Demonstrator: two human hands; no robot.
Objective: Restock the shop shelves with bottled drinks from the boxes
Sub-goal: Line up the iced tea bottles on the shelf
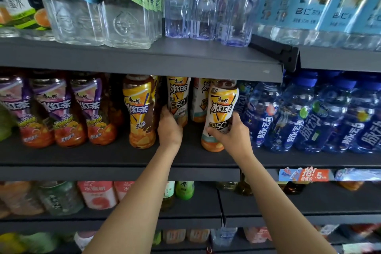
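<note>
Head view of a shop shelving unit; all positions are given relative to the middle shelf (115, 156), a dark grey board crossing the frame. Both of the person's bare forearms rose from the lower edge of the frame to this shelf. The right hand (231, 132) curled its fingers and thumb round the lower body of a white-labelled iced tea bottle (221, 113), which stood near the front edge of the middle shelf, tilted slightly. The left hand (170, 128) reached deeper over the same shelf, its fingers wrapped round the lower part of a second white-labelled iced tea bottle (179, 99) standing farther back; how firmly it held could not be told. A third bottle of the same kind (199, 99) stood at the back of the shelf between the two held bottles. On the middle shelf just left of the left hand stood a yellow-labelled iced tea bottle (139, 111), and farther left a row of purple-labelled tea bottles (55, 109). To the right of the right hand, blue sports-drink bottles (309, 117) filled the shelf. On the board directly above the middle shelf stood clear soda-water bottles (115, 6), pale violet water bottles (204, 6) and blue-labelled water bottles (321, 2). On the board below it stood green tea bottles (184, 189) and pink-labelled drinks (98, 194), with a red-and-blue price tag (305, 175) on the middle shelf's front edge at the right.
</note>
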